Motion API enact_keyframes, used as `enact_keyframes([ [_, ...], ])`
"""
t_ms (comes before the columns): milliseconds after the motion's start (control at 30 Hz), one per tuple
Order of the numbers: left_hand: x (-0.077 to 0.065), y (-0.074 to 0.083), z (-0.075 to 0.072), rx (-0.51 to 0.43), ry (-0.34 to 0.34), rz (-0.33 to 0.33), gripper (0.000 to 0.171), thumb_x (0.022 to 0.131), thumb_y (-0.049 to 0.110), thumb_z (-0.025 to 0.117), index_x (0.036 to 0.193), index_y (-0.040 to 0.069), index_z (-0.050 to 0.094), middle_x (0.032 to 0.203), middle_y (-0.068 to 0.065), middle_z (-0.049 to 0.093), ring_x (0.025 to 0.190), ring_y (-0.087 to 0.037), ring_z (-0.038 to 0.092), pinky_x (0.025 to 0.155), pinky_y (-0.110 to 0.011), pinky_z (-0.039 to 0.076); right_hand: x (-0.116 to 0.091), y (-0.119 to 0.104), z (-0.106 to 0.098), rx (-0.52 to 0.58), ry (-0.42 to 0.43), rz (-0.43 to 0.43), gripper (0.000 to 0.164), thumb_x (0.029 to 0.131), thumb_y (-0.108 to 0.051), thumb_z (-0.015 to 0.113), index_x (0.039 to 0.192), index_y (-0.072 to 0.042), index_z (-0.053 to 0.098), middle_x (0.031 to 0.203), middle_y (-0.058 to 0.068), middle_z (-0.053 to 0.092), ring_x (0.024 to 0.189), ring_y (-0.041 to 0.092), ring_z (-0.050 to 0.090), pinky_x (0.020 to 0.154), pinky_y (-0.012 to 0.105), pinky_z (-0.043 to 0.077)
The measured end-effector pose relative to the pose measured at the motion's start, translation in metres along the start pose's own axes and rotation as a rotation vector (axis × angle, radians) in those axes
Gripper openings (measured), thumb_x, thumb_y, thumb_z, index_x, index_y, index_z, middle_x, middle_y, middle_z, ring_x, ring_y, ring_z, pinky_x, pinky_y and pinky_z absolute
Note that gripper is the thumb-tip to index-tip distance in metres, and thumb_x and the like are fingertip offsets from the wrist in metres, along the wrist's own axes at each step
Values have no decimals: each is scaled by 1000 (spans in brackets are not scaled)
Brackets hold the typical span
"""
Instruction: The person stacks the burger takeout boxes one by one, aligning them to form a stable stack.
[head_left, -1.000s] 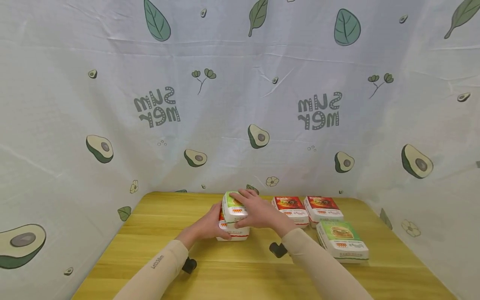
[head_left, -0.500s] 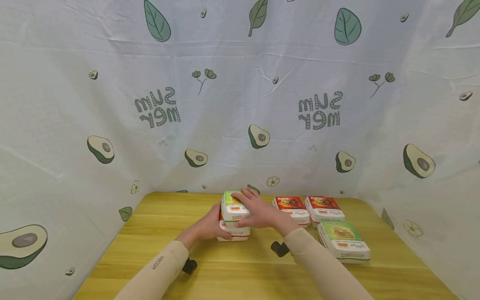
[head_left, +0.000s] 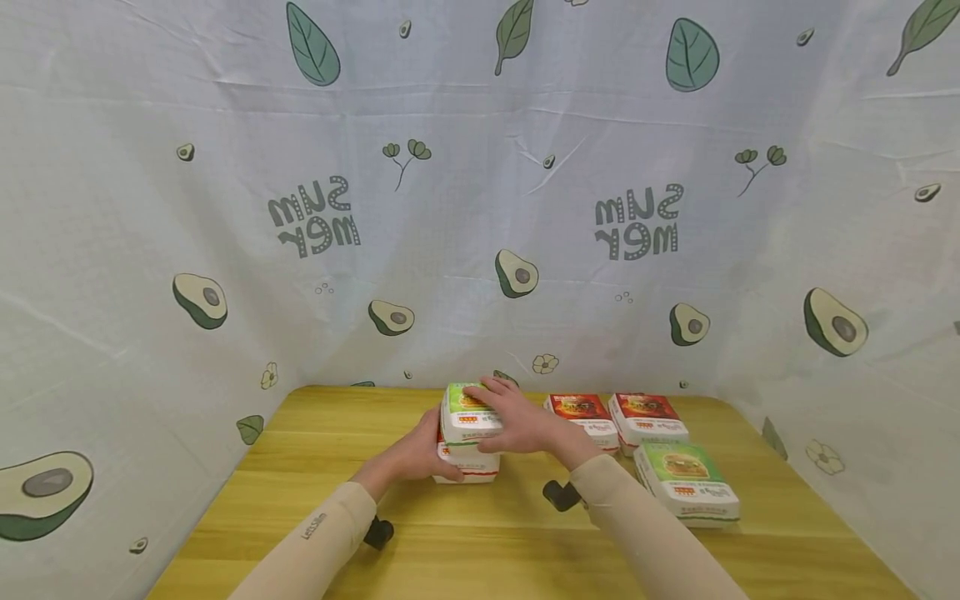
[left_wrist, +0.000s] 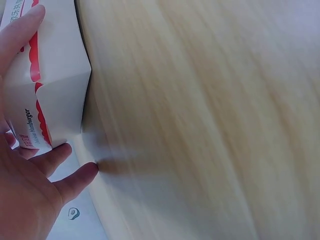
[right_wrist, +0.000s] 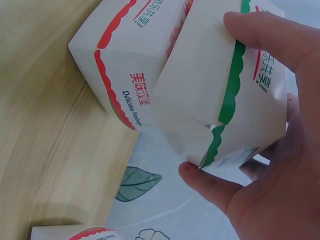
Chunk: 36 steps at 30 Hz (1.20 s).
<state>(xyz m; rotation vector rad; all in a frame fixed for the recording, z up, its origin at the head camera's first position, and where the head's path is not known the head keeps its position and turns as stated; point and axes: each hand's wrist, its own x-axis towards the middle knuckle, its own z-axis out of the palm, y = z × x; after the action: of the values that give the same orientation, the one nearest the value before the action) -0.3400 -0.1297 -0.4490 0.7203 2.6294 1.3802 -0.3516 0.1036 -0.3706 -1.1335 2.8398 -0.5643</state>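
In the head view a green-topped hamburger box sits over a red-trimmed hamburger box near the back of the table. My right hand holds the green box from its right side, thumb on the front and fingers over the top. Around the lower box's left side lies my left hand, its thumb across the front. In the left wrist view that thumb presses the box's white face, with the other fingers at its far side. The right wrist view shows the green-trimmed box tilted relative to the red-trimmed one.
To the right stand two red-topped hamburger boxes side by side, with another green-topped box in front of them. The wooden table ends at a printed cloth curtain behind and at the sides.
The green box has turned and shifted slightly over the lower box, with my right hand moving a little to the right. My left hand and the red-trimmed box have stayed in place.
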Motion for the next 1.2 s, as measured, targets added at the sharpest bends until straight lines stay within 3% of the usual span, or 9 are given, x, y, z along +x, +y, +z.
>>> enact_keyframes([
  [267,0,0,1,-11,7,-7,114,70,19,94,155,14,18,148,-9,36,135,-25,41,117,-52,30,0,1,1,-5,19,-5,85,82,-37,82,155,-29,39,166,7,23,152,38,17,112,60,35],
  [600,2,1,2,-49,-4,67,111,70,15,94,153,20,20,145,-3,44,132,-21,47,117,-52,31,1,-1,2,0,27,20,85,82,-42,83,155,-31,39,166,5,24,152,36,19,111,58,37],
  [1200,1,-2,3,-72,-9,50,114,69,11,94,154,20,18,147,-3,45,134,-22,47,117,-52,30,0,-2,3,6,41,2,86,81,-43,84,154,-28,42,165,6,29,151,35,24,112,57,38],
])
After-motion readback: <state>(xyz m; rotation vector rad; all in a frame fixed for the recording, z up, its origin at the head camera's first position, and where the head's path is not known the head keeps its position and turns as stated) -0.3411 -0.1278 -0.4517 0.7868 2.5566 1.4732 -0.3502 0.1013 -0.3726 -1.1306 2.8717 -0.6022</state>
